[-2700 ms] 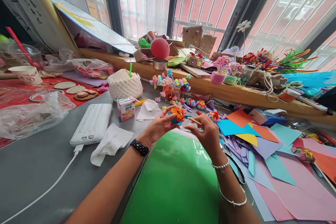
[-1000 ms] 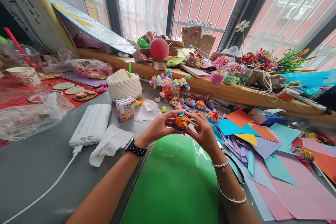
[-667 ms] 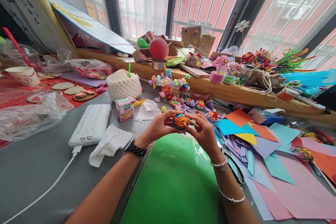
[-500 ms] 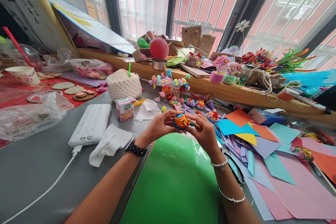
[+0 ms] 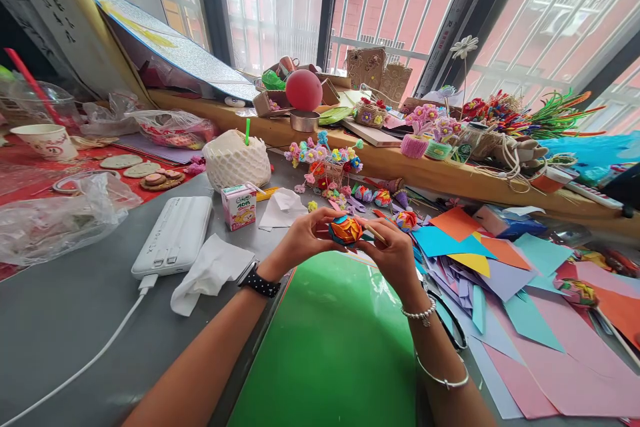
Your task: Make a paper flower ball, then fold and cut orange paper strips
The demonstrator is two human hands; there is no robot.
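An orange and blue folded paper flower (image 5: pixel 346 231) is held up over the far end of a shiny green mat (image 5: pixel 330 340). My left hand (image 5: pixel 313 232) has its fingers closed around the flower's left side. From the right, my right hand (image 5: pixel 393 250) pinches a thin wooden stick (image 5: pixel 376 235) whose tip points at the flower. Whether the tip touches the paper I cannot tell. Behind the hands lie similar paper flowers, one of them a red and purple paper flower (image 5: pixel 405 221).
Coloured paper sheets (image 5: pixel 555 360) and folded strips cover the right side, with black-handled scissors (image 5: pixel 453 323) partly hidden by my wrist. On the left are a white power bank (image 5: pixel 175 237) with its cable, a crumpled tissue (image 5: pixel 210 273), a small drink carton (image 5: pixel 239 208) and a wrapped coconut (image 5: pixel 236 163).
The flower has turned slightly in my fingers, showing more of its orange petals. The stick has shifted a little to the right; both hands keep nearly the same place.
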